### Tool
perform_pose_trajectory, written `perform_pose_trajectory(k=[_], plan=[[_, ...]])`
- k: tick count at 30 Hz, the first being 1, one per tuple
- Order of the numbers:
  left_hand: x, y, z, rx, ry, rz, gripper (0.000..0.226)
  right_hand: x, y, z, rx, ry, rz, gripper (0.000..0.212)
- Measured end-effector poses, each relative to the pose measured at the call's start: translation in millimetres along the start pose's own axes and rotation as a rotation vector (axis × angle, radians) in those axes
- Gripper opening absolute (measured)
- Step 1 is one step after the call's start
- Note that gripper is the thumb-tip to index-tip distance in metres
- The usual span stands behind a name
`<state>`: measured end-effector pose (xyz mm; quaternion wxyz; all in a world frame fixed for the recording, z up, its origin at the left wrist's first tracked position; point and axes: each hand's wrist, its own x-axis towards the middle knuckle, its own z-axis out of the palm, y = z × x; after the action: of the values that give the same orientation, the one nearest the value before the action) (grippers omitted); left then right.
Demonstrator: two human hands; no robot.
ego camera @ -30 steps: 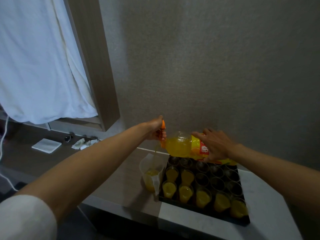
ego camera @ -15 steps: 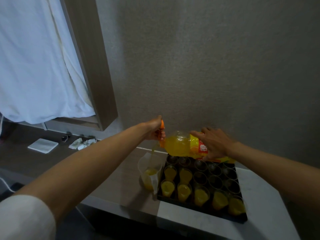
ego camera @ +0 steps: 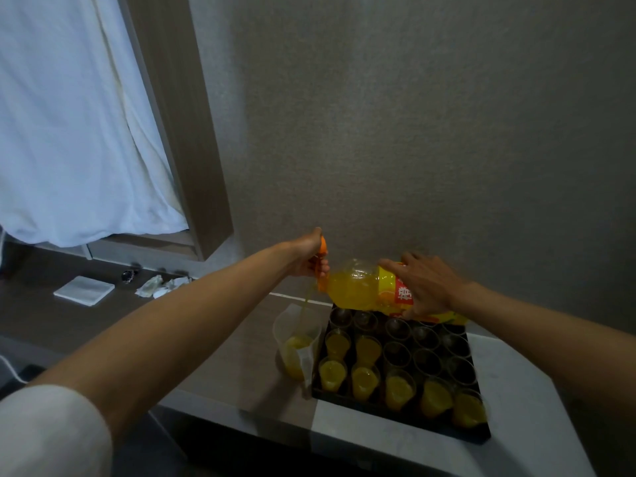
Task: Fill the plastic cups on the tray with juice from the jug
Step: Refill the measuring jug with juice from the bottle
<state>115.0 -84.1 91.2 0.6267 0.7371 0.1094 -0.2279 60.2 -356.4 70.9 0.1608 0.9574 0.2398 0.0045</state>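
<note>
Grey textured wall backs a table whose top is brown wood at the left and pale stone at the right. Above it a clear plastic bottle of yellow-orange juice lies almost level, its long axis running side to side, mouth toward nine o'clock and base toward three o'clock. Its yellow wrapper carries a red panel with white characters, largely covered and not readable. At the mouth end sits an orange neck ring, and a thin stream of juice falls from there into the translucent plastic jug, which stands upright on the wood just beside the nine o'clock edge of the black tray. The jug holds a shallow pool of juice.

The right hand is wrapped over the bottle's labelled middle, fingers curled round it. The left hand is at the mouth end, fingers pinching an orange cap.

On the tray stand rows of small clear plastic cups: the row at six o'clock is full of juice, as are the two cups at the nine o'clock end of the next row; the others look dark and unfilled.

Farther toward nine o'clock lie a folded white napkin, crumpled wrappers and a small dark object too blurred to name. A white curtain hangs at ten o'clock.
</note>
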Motion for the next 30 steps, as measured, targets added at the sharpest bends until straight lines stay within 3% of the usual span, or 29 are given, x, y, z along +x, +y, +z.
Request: perform_pose_trajectory(k=[30], plan=[[-10, 6, 0, 0.011, -0.013, 0.023, 0.052, 0, 1, -4, 0.023, -0.006, 0.013, 0.124]])
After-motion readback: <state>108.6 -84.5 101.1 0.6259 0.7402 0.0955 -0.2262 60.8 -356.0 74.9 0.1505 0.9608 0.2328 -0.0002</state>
